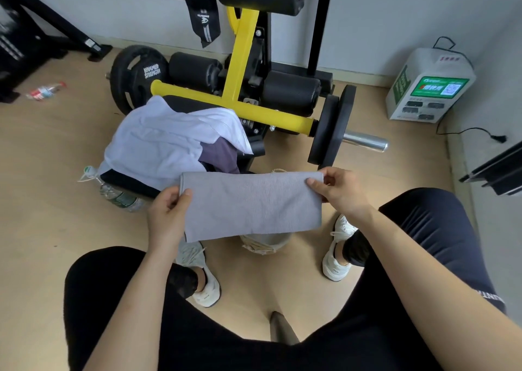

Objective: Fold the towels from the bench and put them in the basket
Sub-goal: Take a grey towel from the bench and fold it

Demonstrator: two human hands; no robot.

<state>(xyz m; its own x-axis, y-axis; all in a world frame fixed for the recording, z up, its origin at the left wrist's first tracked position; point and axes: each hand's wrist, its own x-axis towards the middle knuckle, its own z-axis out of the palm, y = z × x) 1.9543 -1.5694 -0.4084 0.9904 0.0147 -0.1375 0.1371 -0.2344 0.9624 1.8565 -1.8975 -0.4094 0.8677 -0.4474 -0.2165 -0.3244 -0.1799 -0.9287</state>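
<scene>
The left hand (166, 209) and right hand (336, 189) are pinching the grey towel (251, 205) taut between closed fingers.

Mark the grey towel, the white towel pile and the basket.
grey towel (251, 204), head view, middle of cloth.
white towel pile (158, 141), head view, top towel.
basket (265, 243), head view, visible rim below the towel.
</scene>
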